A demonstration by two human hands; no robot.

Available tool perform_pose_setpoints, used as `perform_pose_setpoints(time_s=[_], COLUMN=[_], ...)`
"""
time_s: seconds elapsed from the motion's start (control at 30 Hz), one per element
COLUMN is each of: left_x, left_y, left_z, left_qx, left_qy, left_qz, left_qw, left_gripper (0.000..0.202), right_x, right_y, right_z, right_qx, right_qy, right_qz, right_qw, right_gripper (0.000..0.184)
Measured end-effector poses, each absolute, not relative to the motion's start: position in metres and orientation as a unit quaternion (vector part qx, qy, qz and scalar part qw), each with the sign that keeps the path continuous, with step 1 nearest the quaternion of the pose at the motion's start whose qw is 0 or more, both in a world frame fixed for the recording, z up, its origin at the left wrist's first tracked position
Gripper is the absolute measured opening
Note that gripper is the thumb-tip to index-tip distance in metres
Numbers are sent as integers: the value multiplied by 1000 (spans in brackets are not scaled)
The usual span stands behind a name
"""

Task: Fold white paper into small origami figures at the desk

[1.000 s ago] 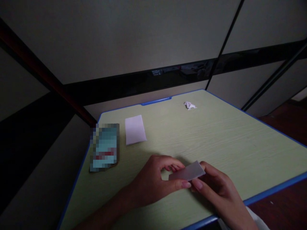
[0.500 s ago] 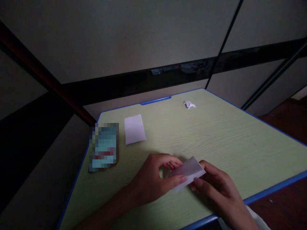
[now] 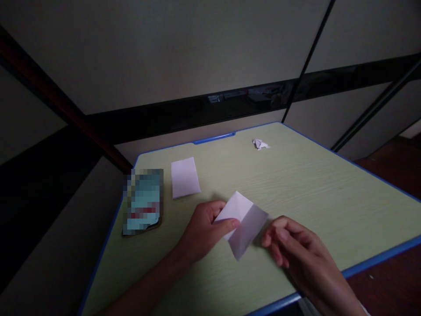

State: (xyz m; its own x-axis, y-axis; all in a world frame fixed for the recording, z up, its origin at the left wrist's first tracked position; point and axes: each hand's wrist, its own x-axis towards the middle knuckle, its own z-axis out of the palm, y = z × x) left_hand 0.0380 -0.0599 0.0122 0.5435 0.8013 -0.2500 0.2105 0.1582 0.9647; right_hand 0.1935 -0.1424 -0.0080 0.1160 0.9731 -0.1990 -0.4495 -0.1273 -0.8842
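My left hand (image 3: 207,228) pinches a small white sheet of paper (image 3: 241,215) between thumb and fingers, thumb on top near the middle. The sheet is creased down its centre, partly unfolded and tilted above the table. One half looks brighter than the other. Just right of the sheet's corner is my right hand (image 3: 296,250), its fingers loosely bent and slightly apart, with nothing visible in them.
A pale table (image 3: 315,188) with a blue edge carries everything. Beyond my left hand lies a folded white paper (image 3: 186,177). A small folded paper figure (image 3: 260,144) sits near the far edge. A blurred-out blue-green item (image 3: 144,204) lies at the left.
The folded paper has opened out along its crease and moved slightly left and away with my left hand. My right hand has let go of it and moved a little to the right.
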Motion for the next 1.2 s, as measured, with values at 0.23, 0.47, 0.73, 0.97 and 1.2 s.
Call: perform_pose_setpoints(time_s=[0.23,0.47,0.73,0.97,1.2], left_x=[38,40,37,39,43], left_y=[-60,-67,-66,-67,-77], left_z=[8,12,13,12,15], left_qx=[633,631,544,629,718], left_qy=[433,410,301,410,382], left_qz=[241,234,157,203,254], left_qw=[594,615,767,628,524], left_gripper=[10,8,20,18,9], right_x=[195,185,186,180,179], right_y=[-140,-143,-144,-144,-145], right_z=[-5,-15,-21,-8,-11], right_qx=[-407,-499,-493,-552,-562], right_qy=[-179,-378,-333,-413,-411], right_qz=[622,542,555,487,509], right_qw=[645,561,582,537,507], right_gripper=[26,26,24,27,33])
